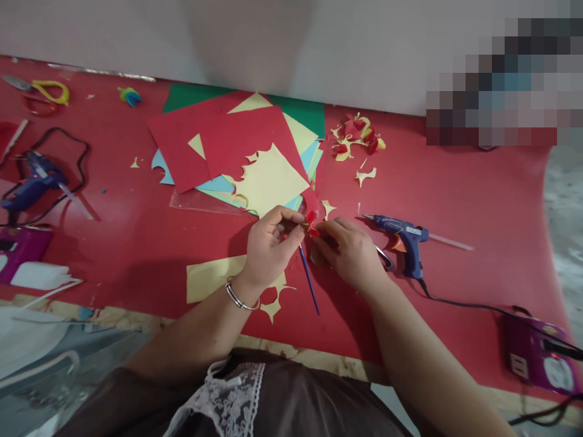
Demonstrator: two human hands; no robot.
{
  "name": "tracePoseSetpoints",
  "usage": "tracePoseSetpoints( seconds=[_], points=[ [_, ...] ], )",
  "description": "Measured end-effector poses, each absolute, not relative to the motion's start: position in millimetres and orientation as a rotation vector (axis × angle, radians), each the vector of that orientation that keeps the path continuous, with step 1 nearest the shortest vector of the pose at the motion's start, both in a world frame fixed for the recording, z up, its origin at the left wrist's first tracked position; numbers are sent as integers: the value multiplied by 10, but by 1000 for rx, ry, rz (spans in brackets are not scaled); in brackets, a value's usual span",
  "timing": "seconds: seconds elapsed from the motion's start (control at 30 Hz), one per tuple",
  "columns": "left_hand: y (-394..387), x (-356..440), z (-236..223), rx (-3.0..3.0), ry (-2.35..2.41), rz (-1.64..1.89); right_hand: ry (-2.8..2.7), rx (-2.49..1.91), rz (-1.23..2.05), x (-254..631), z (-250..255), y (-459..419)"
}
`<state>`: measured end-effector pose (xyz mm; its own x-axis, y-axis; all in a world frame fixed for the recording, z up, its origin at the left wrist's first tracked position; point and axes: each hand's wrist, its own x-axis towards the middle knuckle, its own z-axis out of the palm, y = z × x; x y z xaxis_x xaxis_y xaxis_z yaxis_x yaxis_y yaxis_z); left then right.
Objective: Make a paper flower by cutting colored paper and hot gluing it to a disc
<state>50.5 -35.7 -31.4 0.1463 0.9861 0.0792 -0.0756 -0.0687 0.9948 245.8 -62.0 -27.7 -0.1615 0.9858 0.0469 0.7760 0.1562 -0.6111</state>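
Observation:
Between my two hands is a small red paper piece, shaped like petals, with a bit of yellow at its left side. My left hand pinches it from the left, thumb against forefinger. From the right, the fingers of my right hand close on its other edge. Below it a thin blue stick, perhaps a brush handle, slants across the red table. Beyond my left hand lies a cut pale-yellow sheet with a scalloped edge. A blue glue gun rests just right of my right hand.
Red sheets and a green sheet are stacked ahead. Paper scraps lie at the back right. Scissors, a second glue gun and a purple power box are left; another purple box stands right, cord attached.

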Motion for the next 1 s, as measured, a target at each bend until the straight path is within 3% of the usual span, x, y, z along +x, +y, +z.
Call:
tracePoseSetpoints(
  seconds=[1.0],
  points=[
    [-334, 480, -330, 1306, 1061, 1170, -2168, -1712, 636, 2464, -201, -563]
  ],
)
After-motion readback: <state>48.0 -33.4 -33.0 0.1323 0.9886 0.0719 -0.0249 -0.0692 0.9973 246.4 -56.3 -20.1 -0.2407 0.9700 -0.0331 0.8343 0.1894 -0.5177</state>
